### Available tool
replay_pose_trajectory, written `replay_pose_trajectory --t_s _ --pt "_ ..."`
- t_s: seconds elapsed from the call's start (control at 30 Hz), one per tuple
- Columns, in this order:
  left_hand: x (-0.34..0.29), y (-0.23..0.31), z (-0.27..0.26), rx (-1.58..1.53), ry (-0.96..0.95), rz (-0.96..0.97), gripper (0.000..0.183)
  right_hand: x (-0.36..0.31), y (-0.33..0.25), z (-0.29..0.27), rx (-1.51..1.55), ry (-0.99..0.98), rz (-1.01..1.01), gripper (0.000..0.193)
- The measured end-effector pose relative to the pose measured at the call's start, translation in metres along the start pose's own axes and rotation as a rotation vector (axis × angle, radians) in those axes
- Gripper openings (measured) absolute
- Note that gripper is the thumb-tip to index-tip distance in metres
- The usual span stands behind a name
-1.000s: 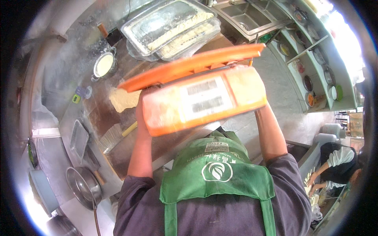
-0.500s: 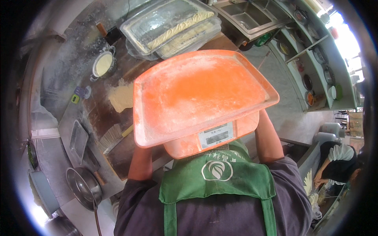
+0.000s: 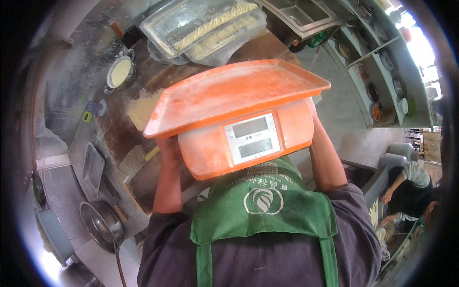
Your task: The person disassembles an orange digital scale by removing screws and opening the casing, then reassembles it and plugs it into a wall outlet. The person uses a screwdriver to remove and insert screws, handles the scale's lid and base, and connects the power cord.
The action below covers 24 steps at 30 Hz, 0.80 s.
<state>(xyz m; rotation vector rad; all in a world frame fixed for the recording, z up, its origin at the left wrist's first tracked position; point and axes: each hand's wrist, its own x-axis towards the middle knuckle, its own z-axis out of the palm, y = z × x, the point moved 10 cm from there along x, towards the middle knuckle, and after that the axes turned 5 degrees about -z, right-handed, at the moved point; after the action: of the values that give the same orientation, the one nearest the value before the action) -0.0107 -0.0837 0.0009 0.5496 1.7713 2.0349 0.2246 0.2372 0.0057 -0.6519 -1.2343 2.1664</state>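
An orange weighing scale [image 3: 210, 153] with a broad, flour-dusted tray [image 3: 229, 95] is held up in front of my apron. On its front is a white panel with two grey displays [image 3: 250, 126]. My left hand [image 3: 168, 144] grips its left side under the tray rim, most of the fingers hidden. At the opposite side my right hand [image 3: 312, 107] holds the scale's body, its fingers mostly out of sight behind it. The scale tilts, so both the tray top and the front panel show.
Beyond the scale, clear lidded boxes [image 3: 205, 28] with twisted dough stand on the wooden board. To the left are a pot of flour [image 3: 119, 72], spilled flour [image 3: 143, 109], a brush [image 3: 134, 165] and a metal bowl [image 3: 101, 225]. A sink, shelves and another person [image 3: 409, 191] are to the right.
The scale has tipped so that its tray lies flatter to my view and the front panel shows fully. My forearms have come up, and more of both hands shows.
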Motion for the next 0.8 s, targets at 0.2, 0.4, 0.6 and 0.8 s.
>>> replay_pose_trajectory --t_s 0.2,0.4,0.6,0.8 --pt "-0.002 0.0 0.002 -0.098 -0.015 -0.046 0.046 0.001 -0.001 0.005 0.045 -0.045 -0.007 0.052" --pt "0.0 -0.01 -0.004 0.183 -0.021 0.046 0.046 -0.001 -0.002 0.002 0.006 0.019 0.03 0.048" --pt "0.0 -0.009 -0.002 0.312 -0.054 0.124 0.055 -0.002 -0.006 0.005 0.003 -0.036 -0.026 0.045" --pt "0.001 0.003 0.006 0.17 -0.051 0.092 0.043 -0.001 -0.009 0.008 -0.047 -0.112 -0.124 0.04"
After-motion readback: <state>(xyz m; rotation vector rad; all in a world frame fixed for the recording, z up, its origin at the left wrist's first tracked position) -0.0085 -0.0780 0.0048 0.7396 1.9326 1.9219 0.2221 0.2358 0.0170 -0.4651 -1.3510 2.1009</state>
